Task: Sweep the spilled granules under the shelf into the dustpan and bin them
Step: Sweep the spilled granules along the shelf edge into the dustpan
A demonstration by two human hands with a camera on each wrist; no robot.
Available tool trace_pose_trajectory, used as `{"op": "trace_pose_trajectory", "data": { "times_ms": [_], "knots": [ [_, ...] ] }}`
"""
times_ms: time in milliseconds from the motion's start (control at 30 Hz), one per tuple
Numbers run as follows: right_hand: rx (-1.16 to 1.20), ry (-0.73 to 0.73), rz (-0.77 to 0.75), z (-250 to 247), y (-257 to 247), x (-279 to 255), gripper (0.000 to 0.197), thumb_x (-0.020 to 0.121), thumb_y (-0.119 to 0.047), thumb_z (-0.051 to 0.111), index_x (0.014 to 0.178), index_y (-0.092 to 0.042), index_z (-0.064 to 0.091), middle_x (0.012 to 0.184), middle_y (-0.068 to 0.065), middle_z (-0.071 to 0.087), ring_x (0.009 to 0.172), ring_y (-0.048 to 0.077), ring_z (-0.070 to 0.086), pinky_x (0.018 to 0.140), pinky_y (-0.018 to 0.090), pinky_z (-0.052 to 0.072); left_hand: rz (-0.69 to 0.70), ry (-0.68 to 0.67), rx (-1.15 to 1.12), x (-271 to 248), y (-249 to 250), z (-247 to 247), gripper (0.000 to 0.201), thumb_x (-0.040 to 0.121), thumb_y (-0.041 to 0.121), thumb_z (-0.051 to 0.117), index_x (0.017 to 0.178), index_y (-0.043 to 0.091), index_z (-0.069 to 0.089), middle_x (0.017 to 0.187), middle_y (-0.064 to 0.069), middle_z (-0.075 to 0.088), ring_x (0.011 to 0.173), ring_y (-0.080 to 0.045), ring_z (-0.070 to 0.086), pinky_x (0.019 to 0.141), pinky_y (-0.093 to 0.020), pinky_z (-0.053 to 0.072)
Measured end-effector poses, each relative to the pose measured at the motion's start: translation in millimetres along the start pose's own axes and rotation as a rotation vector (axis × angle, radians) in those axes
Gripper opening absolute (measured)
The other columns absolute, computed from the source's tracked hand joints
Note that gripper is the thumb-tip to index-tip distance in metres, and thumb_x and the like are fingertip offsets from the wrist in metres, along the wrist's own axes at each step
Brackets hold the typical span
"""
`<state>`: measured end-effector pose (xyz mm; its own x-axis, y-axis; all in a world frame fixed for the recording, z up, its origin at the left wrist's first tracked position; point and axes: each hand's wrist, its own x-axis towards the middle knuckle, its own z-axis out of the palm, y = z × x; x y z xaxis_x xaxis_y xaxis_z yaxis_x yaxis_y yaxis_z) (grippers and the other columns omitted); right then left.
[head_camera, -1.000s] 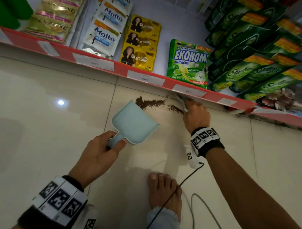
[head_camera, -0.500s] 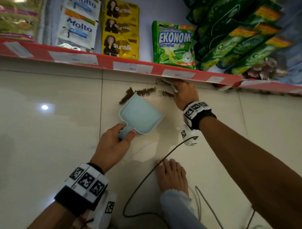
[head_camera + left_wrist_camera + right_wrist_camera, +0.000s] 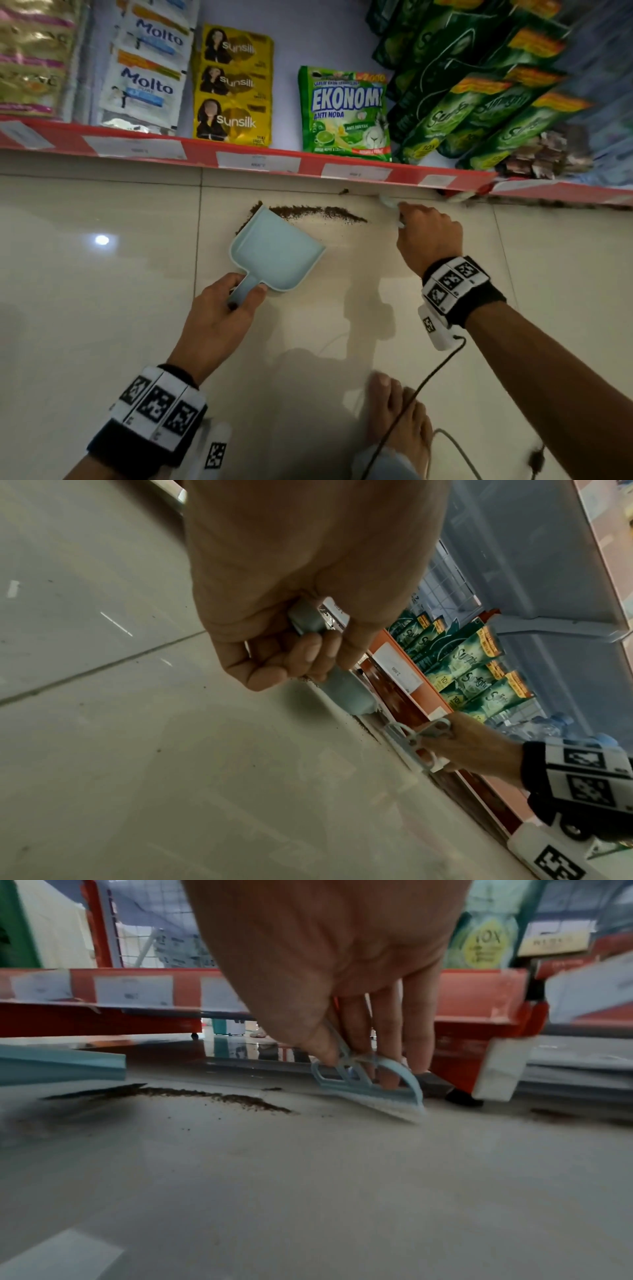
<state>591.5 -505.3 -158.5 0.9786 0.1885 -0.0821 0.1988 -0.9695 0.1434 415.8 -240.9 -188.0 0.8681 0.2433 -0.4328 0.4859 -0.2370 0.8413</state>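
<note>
Nearest, the left hand (image 3: 219, 318) curled its fingers round the handle of the pale blue dustpan (image 3: 274, 253), whose front lip lay on the floor tiles (image 3: 102, 308) against the left end of the brown granules (image 3: 318, 214). Farther on, the right hand (image 3: 428, 236) gripped a small blue brush (image 3: 369, 1080), bristles on the tile at the red shelf edge (image 3: 260, 159), bare tile between brush and granule line.
</note>
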Motion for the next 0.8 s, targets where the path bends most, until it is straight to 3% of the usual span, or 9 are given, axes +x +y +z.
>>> {"op": "trace_pose_trajectory", "data": {
  "times_ms": [100,200,267,400,467,533,633,733,800],
  "knots": [
    [0.034,-0.034,-0.010,8.5,-9.3,-3.7,0.023,0.094,-0.021,0.052,0.111,-0.016,0.067,0.091,0.014,0.071,0.080,0.038,0.067,0.063,0.035,0.041,-0.022,0.033,-0.021,-2.7,5.0,7.4,0.022,0.095,0.035,0.060,0.078,0.022,0.056,0.050,0.013,0.050,0.044,-0.003,0.043,0.047,-0.015,0.034],
    [0.161,-0.053,-0.165,12.5,-34.6,-17.3,0.026,0.098,-0.026,0.047,0.110,-0.014,0.067,0.085,0.015,0.072,0.072,0.037,0.066,0.063,0.036,0.048,-0.047,0.071,-0.024,-6.7,10.7,13.1,0.020,0.095,0.035,0.060,0.087,0.017,0.063,0.056,0.007,0.048,0.045,-0.004,0.041,0.051,-0.022,0.035],
    [0.255,-0.027,-0.243,11.6,-43.0,-23.2,0.025,0.099,-0.025,0.045,0.110,-0.015,0.065,0.077,0.012,0.070,0.065,0.036,0.062,0.060,0.036,0.045,-0.056,0.088,-0.013,-11.9,12.9,13.0,0.021,0.095,0.034,0.061,0.089,0.014,0.064,0.058,0.004,0.050,0.049,-0.007,0.041,0.052,-0.024,0.036],
    [0.268,0.214,-0.164,0.5,-24.4,-19.0,0.016,0.094,-0.023,0.057,0.104,-0.018,0.068,0.057,0.007,0.062,0.042,0.026,0.039,0.048,0.024,0.031,-0.105,0.120,0.015,-26.2,10.2,5.6,0.020,0.094,0.033,0.063,0.087,0.015,0.065,0.058,0.000,0.051,0.053,-0.016,0.044,0.056,-0.031,0.037],
    [0.210,0.322,-0.055,-3.2,-9.2,-8.6,0.012,0.088,-0.020,0.066,0.099,-0.017,0.072,0.055,0.012,0.062,0.039,0.026,0.040,0.051,0.020,0.027,-0.144,0.145,0.027,-30.2,8.7,3.1,0.022,0.094,0.034,0.062,0.087,0.013,0.064,0.060,-0.003,0.053,0.056,-0.020,0.046,0.060,-0.035,0.039],
    [0.202,0.320,0.016,0.6,-0.1,7.6,0.009,0.088,-0.018,0.067,0.094,-0.012,0.070,0.065,0.021,0.065,0.051,0.039,0.059,0.054,0.031,0.033,-0.167,0.152,0.037,-30.6,8.6,3.0,0.024,0.094,0.035,0.062,0.086,0.013,0.063,0.062,-0.006,0.054,0.058,-0.021,0.048,0.061,-0.038,0.041],
    [0.208,0.186,0.009,16.6,-4.9,29.6,0.014,0.092,-0.015,0.059,0.104,-0.013,0.067,0.088,0.022,0.070,0.079,0.045,0.066,0.061,0.040,0.042,-0.163,0.147,0.042,-30.2,10.0,5.2,0.024,0.094,0.038,0.061,0.085,0.015,0.063,0.064,-0.012,0.055,0.059,-0.021,0.049,0.062,-0.040,0.043],
    [0.314,0.114,-0.216,22.8,-25.6,24.3,0.036,0.094,-0.010,0.054,0.126,-0.022,0.063,0.111,0.013,0.073,0.088,0.035,0.070,0.070,0.040,0.054,-0.140,0.144,0.070,-30.1,11.2,5.5,0.024,0.094,0.040,0.062,0.083,0.018,0.063,0.068,-0.021,0.057,0.058,-0.020,0.048,0.060,-0.039,0.043],
    [0.363,0.101,-0.408,23.9,-38.0,7.0,0.041,0.092,-0.006,0.053,0.129,-0.022,0.063,0.113,0.007,0.073,0.084,0.029,0.071,0.067,0.038,0.058,-0.120,0.146,0.064,-29.3,11.4,3.8,0.024,0.094,0.040,0.061,0.083,0.019,0.063,0.070,-0.022,0.057,0.057,-0.019,0.048,0.059,-0.038,0.042]
  ]
}}
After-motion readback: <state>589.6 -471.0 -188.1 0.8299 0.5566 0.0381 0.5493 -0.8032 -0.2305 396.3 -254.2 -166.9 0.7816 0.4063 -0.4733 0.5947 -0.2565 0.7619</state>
